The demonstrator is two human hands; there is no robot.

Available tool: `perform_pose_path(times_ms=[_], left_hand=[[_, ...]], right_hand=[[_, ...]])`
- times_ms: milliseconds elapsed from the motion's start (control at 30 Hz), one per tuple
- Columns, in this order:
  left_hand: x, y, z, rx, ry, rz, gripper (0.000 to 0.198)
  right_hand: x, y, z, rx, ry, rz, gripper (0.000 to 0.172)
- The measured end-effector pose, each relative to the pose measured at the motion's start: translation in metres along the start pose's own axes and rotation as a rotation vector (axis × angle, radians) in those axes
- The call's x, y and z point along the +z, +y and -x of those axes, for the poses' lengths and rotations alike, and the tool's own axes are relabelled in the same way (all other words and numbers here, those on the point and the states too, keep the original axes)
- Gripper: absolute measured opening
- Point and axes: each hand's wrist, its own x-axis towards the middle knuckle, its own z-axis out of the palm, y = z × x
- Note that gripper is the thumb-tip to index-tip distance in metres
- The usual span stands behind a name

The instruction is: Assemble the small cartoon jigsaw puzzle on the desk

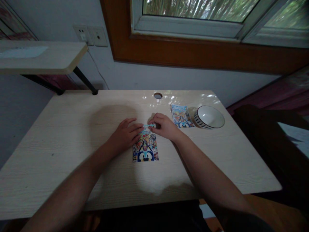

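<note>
A colourful cartoon picture (145, 148) with a blue dog's face along its lower edge lies flat on the table in front of me. Whether it is one sheet or made of small pieces I cannot tell. My left hand (125, 132) rests on its upper left side, fingers spread and lying flat. At the top right corner, my right hand (163, 125) is closed in a pinch. What sits between thumb and fingers there is too small to make out. Fingers of both hands partly hide the picture's top edge.
To the right lies a similar cartoon card (182, 115), beside a white bowl (209, 116) with a striped outside. The pale wooden table (60, 154) has a round hole (158, 95) near its back edge. A raised shelf (43, 69) on black legs stands at the back left.
</note>
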Motion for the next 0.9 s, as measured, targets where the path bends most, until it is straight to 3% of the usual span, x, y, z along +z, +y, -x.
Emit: perform_pose_path(times_ms=[333,467,900], left_hand=[[-0.001,0.005,-0.005,-0.011,-0.01,-0.013,0.04],[0.0,0.006,-0.005,-0.016,-0.011,-0.014,0.041],[0.002,0.006,-0.006,-0.009,-0.013,-0.034,0.042]], right_hand=[[-0.008,-0.001,-0.001,0.067,0.08,-0.147,0.013],[-0.014,0.005,0.001,0.084,0.031,-0.188,0.008],[-0.008,0.002,-0.002,0.092,0.004,-0.066,0.003]])
